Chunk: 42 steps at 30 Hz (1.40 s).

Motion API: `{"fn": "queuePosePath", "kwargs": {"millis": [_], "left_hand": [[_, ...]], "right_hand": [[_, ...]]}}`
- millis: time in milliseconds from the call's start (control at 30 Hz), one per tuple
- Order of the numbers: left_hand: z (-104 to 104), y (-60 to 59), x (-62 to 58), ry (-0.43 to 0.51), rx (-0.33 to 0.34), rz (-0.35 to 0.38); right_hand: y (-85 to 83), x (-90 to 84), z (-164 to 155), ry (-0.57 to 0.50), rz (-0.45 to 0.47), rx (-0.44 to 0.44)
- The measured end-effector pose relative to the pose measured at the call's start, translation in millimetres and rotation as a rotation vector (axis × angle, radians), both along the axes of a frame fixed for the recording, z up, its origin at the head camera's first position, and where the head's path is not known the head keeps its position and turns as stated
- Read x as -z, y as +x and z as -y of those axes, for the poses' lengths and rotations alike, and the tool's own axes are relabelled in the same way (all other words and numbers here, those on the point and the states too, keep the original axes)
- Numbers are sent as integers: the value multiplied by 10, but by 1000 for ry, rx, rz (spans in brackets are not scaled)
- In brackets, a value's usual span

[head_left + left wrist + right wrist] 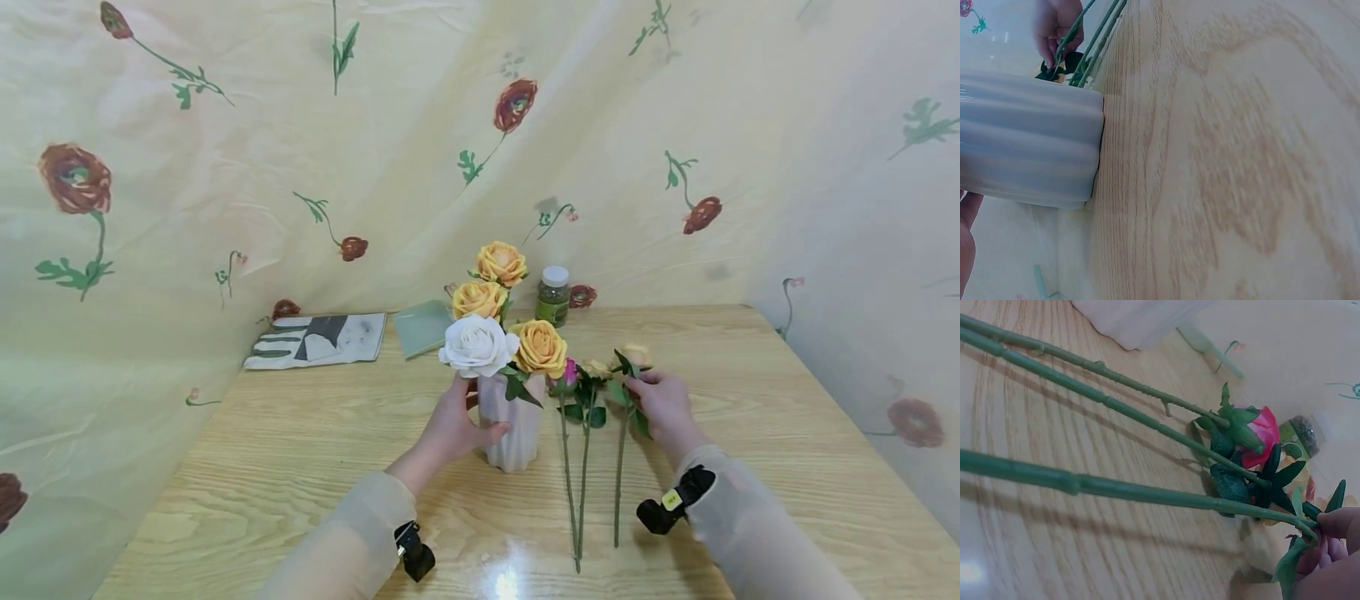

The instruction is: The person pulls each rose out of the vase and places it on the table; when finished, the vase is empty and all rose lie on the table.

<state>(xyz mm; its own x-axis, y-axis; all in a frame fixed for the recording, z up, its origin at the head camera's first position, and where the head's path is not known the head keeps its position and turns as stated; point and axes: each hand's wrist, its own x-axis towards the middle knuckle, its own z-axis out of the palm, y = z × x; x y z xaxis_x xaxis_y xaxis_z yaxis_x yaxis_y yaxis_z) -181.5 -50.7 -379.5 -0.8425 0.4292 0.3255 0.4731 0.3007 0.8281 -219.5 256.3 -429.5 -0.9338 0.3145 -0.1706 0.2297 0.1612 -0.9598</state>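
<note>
A white ribbed vase (513,427) stands mid-table holding a white rose (477,344) and three orange roses (499,263). My left hand (459,425) grips the vase's side; the vase wall (1029,147) fills the left wrist view. Three loose stems lie on the table right of the vase: a pink bud (569,372), a small yellow one (597,367) and a rightmost stem (619,475). My right hand (663,402) pinches that rightmost stem (1122,490) just below its flower, among the leaves. The pink bud (1264,434) lies beside it.
A small glass jar with a white lid (553,295) stands behind the vase. A work glove (318,339) and a pale green sheet (422,327) lie at the back left. Floral cloth (225,167) hangs behind and around the wooden table (787,433).
</note>
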Motion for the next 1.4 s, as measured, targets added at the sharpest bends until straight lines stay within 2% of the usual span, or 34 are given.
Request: {"fn": "queuePosePath", "kwargs": {"millis": [233,467,667,733,967,1067,1167,1300,1400], "left_hand": [[-5,-2,12,9,2,-4],[-4,10,8,2,-10,0],[3,0,16,24,0,15],[6,-21,36,27,0,17],[29,-192,277,36,-10,30],[33,-204,306,41,-5,20],[28,-204,310,41,0,13],[19,-187,282,31,1,30],[10,-134,192,22,4,39]], "right_hand": [[-11,74,-3,71,21,-43],[6,96,-29,42,55,-67],[12,80,-67,91,93,-71],[15,75,-81,84,104,-77],[57,24,-117,14,96,-94],[85,-11,-126,-30,92,-101],[118,-56,-132,-62,79,-112],[158,-119,-134,5,66,-146],[176,-160,-135,54,58,-173]]}}
